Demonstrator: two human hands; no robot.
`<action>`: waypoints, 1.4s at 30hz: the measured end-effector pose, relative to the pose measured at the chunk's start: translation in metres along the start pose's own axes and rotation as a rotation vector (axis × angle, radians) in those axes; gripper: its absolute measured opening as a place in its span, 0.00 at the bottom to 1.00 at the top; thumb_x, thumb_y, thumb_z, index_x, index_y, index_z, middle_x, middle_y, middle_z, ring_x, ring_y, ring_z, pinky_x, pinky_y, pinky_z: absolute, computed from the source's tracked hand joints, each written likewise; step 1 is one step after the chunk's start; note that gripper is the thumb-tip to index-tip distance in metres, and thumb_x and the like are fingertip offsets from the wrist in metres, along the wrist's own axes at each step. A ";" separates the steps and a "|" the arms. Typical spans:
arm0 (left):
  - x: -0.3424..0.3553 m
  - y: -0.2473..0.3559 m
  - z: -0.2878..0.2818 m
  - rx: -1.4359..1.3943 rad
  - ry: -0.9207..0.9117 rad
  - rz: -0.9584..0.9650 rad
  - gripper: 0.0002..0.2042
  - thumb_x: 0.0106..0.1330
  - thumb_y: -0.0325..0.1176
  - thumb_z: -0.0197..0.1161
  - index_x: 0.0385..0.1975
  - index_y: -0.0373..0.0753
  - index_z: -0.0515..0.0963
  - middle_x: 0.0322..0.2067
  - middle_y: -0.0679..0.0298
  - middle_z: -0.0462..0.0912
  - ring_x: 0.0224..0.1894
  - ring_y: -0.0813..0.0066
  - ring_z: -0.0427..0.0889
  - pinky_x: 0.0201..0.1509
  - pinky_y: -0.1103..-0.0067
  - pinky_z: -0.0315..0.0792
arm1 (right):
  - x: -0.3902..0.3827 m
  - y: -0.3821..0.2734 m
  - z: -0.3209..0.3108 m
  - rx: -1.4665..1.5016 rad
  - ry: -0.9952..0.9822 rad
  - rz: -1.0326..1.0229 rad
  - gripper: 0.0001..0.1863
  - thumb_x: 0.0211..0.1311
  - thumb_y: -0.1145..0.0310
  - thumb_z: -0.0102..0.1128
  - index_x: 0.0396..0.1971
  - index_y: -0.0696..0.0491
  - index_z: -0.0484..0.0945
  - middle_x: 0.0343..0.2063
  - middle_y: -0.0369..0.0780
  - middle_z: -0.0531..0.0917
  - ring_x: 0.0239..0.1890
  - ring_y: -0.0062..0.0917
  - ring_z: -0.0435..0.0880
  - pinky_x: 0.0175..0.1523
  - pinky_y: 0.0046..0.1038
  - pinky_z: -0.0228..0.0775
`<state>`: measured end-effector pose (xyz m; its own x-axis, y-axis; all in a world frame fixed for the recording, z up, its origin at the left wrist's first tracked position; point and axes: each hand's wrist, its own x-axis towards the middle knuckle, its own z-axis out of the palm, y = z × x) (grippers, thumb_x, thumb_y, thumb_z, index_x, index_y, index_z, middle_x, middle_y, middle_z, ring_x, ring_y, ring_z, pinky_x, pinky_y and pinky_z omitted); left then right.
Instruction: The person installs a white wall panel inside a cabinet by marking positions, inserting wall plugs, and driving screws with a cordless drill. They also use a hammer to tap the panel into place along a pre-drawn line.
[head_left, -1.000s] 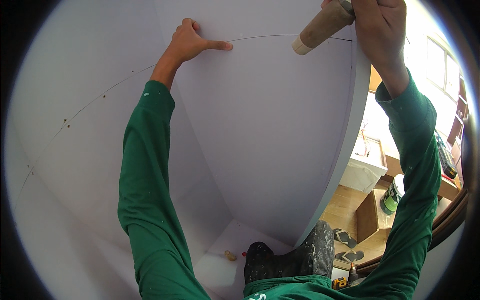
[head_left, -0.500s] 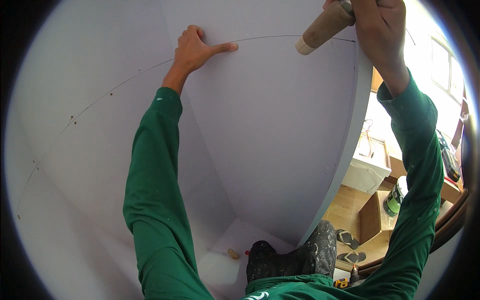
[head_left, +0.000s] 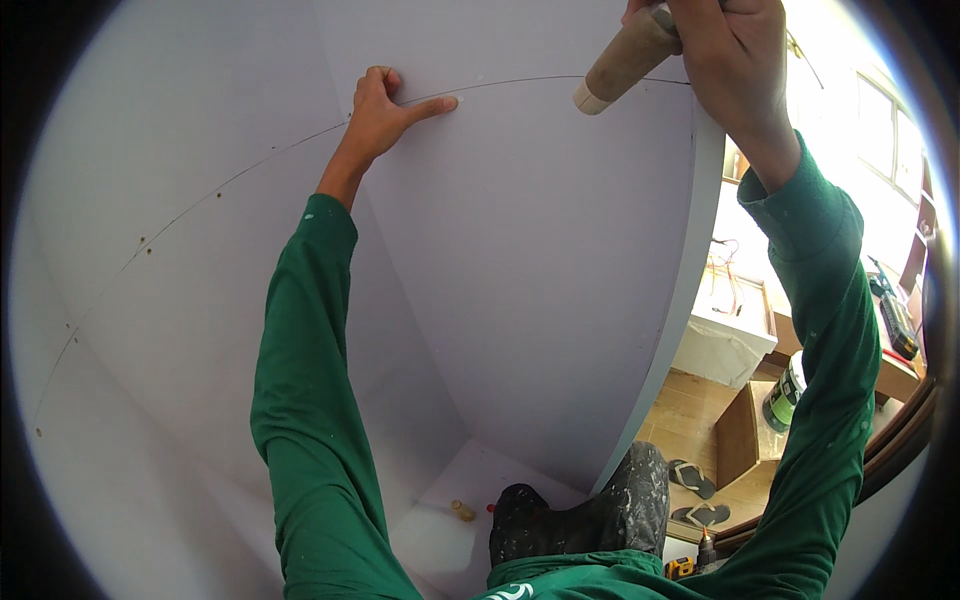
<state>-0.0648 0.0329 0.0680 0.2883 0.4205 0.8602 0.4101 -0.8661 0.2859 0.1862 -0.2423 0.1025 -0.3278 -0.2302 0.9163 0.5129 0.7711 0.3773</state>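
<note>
My left hand [head_left: 385, 120] rests against the pale lilac panel [head_left: 530, 230] just below a thin curved pencil line, its thumb stretched sideways and fingers partly bent, holding nothing I can see. A small whitish spot shows at the thumb tip; what it is I cannot make out. My right hand [head_left: 735, 70], high at the panel's right edge, grips a tan cylindrical tool [head_left: 625, 65] with a paler tip pointing down-left, in front of the line; its far end is partly hidden by my fingers. Small dark holes dot the left panel along the line.
A small wooden piece [head_left: 462, 510] lies on the cabinet bottom by my leg. Beyond the right edge are a white bucket [head_left: 780, 400], a wooden box [head_left: 740, 440], sandals [head_left: 695, 475], a workbench with wires [head_left: 725, 300] and a yellow-black drill [head_left: 682, 565].
My right hand and the tan tool have shifted slightly left. My left hand first moved right, then slightly down and left, its thumb staying against the panel.
</note>
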 end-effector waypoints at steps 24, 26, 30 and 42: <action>-0.018 0.007 0.003 0.004 0.075 -0.081 0.44 0.46 0.63 0.83 0.47 0.31 0.69 0.45 0.52 0.73 0.47 0.63 0.75 0.49 0.70 0.76 | 0.020 -0.040 0.014 -0.049 -0.256 0.370 0.23 0.81 0.60 0.52 0.23 0.55 0.78 0.16 0.35 0.79 0.18 0.14 0.78 0.24 0.19 0.72; -0.025 -0.003 0.022 -0.016 0.151 -0.095 0.43 0.48 0.63 0.82 0.48 0.31 0.70 0.46 0.51 0.74 0.49 0.61 0.74 0.54 0.68 0.74 | 0.028 -0.043 0.026 -0.073 -0.351 0.556 0.22 0.81 0.58 0.53 0.26 0.57 0.80 0.19 0.37 0.82 0.20 0.17 0.83 0.26 0.20 0.78; -0.055 -0.004 0.070 -0.050 0.520 0.104 0.33 0.60 0.56 0.76 0.51 0.34 0.72 0.48 0.52 0.74 0.50 0.55 0.73 0.62 0.62 0.69 | 0.026 -0.029 0.063 -0.091 -0.417 0.402 0.21 0.80 0.57 0.56 0.33 0.61 0.83 0.22 0.40 0.85 0.24 0.20 0.86 0.32 0.23 0.83; -0.083 -0.017 0.110 -0.122 0.932 0.256 0.20 0.63 0.30 0.66 0.55 0.34 0.74 0.53 0.46 0.79 0.57 0.44 0.78 0.69 0.55 0.70 | 0.037 0.035 0.140 -0.158 -0.726 -0.132 0.18 0.80 0.61 0.55 0.35 0.57 0.85 0.23 0.39 0.86 0.25 0.20 0.86 0.29 0.22 0.81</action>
<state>-0.0004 0.0419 -0.0548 -0.4654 -0.1213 0.8767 0.3228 -0.9456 0.0405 0.0807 -0.1411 0.1309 -0.8065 0.1765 0.5642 0.5234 0.6570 0.5426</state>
